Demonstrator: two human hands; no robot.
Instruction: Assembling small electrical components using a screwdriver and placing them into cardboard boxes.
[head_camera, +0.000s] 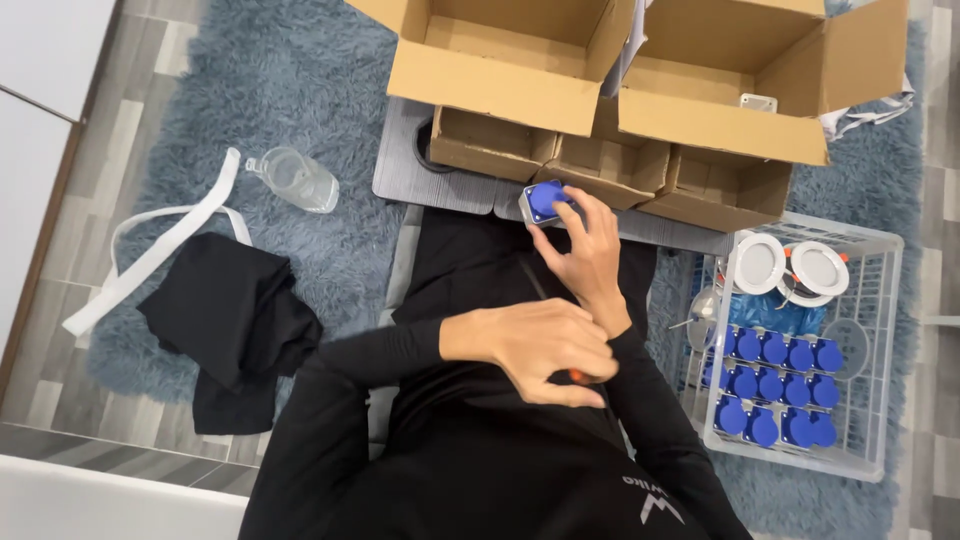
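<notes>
While the right hand (585, 255) pinches a blue-capped grey socket (545, 201) (at the table (400, 170) edge), the left hand (535, 345) closes around a small orange-tipped object (578, 376).

place: home floor (living space) | cues: shaggy blue rug (300, 90), wood-look flooring (60, 330), cardboard boxes (500, 70)

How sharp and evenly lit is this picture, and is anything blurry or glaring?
Head view: soft, even light with faint shadows; the right hand on the grey device with a round blue cap looks sharp; the left hand is slightly soft; mild glare on the clear plastic bottle; the open cardboard boxes lean outward from wide-angle distortion.
</notes>
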